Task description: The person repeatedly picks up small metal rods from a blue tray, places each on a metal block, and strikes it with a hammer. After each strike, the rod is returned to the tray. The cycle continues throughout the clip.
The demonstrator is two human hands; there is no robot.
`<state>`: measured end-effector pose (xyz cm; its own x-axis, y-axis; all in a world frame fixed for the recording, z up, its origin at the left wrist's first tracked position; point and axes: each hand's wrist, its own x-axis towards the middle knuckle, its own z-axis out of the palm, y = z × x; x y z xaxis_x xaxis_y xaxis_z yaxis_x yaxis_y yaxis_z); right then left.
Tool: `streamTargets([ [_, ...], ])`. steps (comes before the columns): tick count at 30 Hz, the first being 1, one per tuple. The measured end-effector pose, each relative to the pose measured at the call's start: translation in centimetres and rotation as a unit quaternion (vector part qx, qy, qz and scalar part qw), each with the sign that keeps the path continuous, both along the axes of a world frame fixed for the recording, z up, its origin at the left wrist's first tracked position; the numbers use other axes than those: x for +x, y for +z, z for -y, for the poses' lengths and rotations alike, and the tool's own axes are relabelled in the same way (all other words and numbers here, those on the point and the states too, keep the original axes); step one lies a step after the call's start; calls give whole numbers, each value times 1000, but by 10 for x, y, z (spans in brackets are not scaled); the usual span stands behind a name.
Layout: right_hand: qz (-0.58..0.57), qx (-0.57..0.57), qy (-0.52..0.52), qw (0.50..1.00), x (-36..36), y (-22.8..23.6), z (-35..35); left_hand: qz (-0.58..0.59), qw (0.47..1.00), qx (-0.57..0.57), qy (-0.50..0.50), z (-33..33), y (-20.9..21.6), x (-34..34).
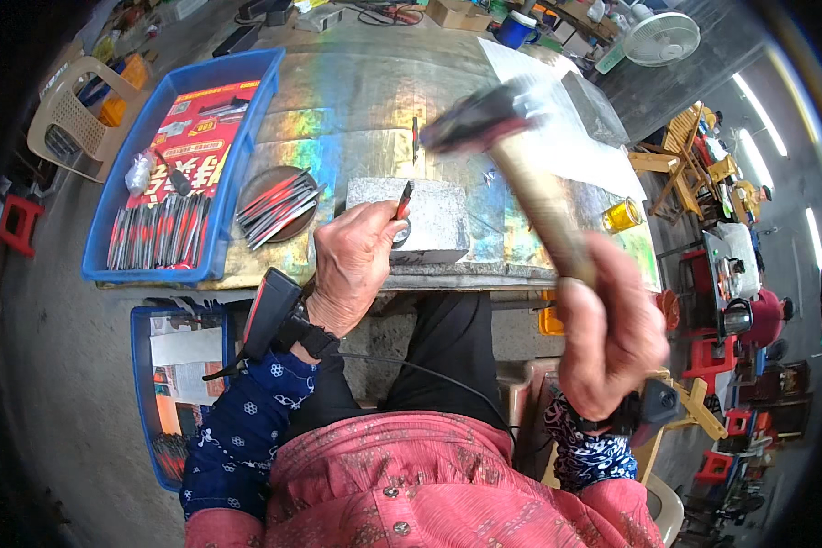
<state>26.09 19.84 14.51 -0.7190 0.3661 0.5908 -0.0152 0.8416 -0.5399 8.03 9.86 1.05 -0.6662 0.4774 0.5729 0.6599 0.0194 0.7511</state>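
My left hand (pixel 352 256) is closed around a slim red-and-black rod (pixel 403 199), whose dark end sticks up past the fingers. It rests at the left side of a pale grey block (pixel 438 219) near the table's front edge. A small dark round shape shows beside the fingers. My right hand (pixel 607 333) grips the wooden handle of a hammer (pixel 543 196). The hammer is raised above the table, right of the block, its dark head blurred by motion. Left of the block, a round brown dish (pixel 267 183) bears several red, black and grey rods (pixel 283 208).
A blue tray (pixel 155 276) at the table's left holds a row of similar rods on red printed paper. One rod (pixel 415 139) lies beyond the block. White sheets (pixel 557 119) and a yellow cup (pixel 622 216) are on the right. A second blue bin (pixel 140 393) stands below left.
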Motion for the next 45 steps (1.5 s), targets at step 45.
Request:
streamTargets([
  [45,46,63,-90,993,-18,-95,-32,384,901,137,-146,32,6,-25],
])
